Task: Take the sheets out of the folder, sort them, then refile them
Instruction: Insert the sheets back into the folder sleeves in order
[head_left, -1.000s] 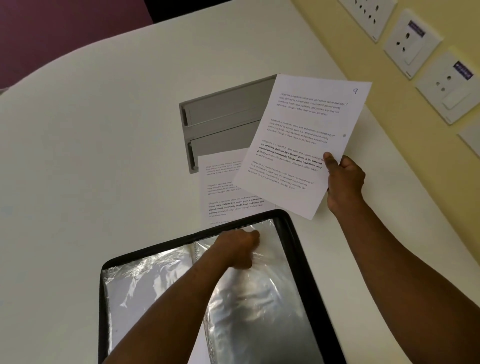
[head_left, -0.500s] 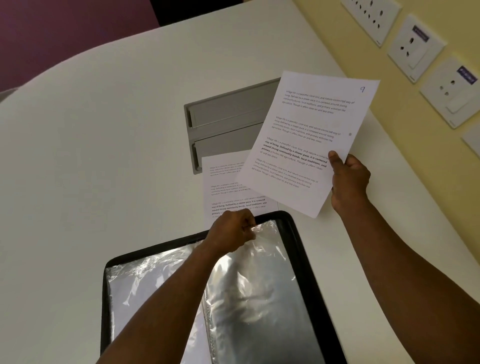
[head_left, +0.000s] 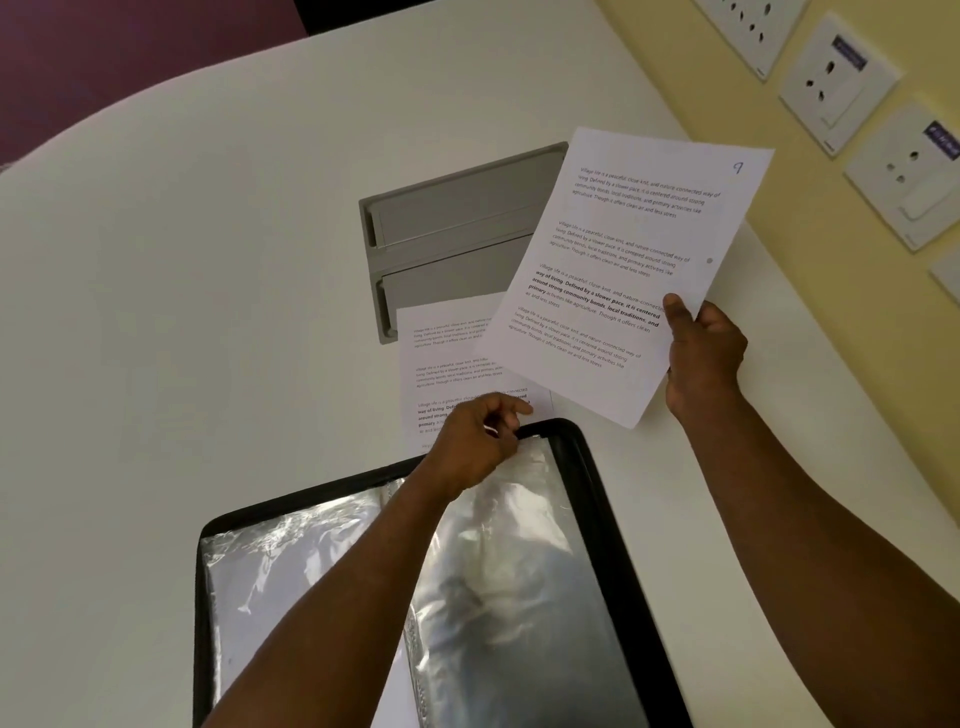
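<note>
Head camera looks down at my two bare arms reaching over the white rounded table (head_left: 208, 270). My right hand (head_left: 702, 349) grasps a white printed sheet with a handwritten blue 9 in its corner (head_left: 623, 270), thumb on the front near the lower right edge and fingers behind, so the sheet is lifted off the table and tilted, overlapping the grey metal cable hatch (head_left: 447, 228) set into the tabletop. Below that sheet a second white printed sheet (head_left: 447, 364) lies flat on the table, its far edge over the hatch and its near end just beside the top edge of the open black-rimmed folder of clear plastic sleeves (head_left: 597, 519). My left hand (head_left: 480, 439) sits at the folder's top edge, fingers curled, pinching the upper edge of the shiny clear plastic sleeve on the right-hand page (head_left: 519, 571), with the forefinger stretched out over the flat sheet. The left-hand page holds another crinkled sleeve (head_left: 291, 571) with something white inside it. On the yellow wall (head_left: 727, 67) to my right are white socket plates (head_left: 836, 73).
</note>
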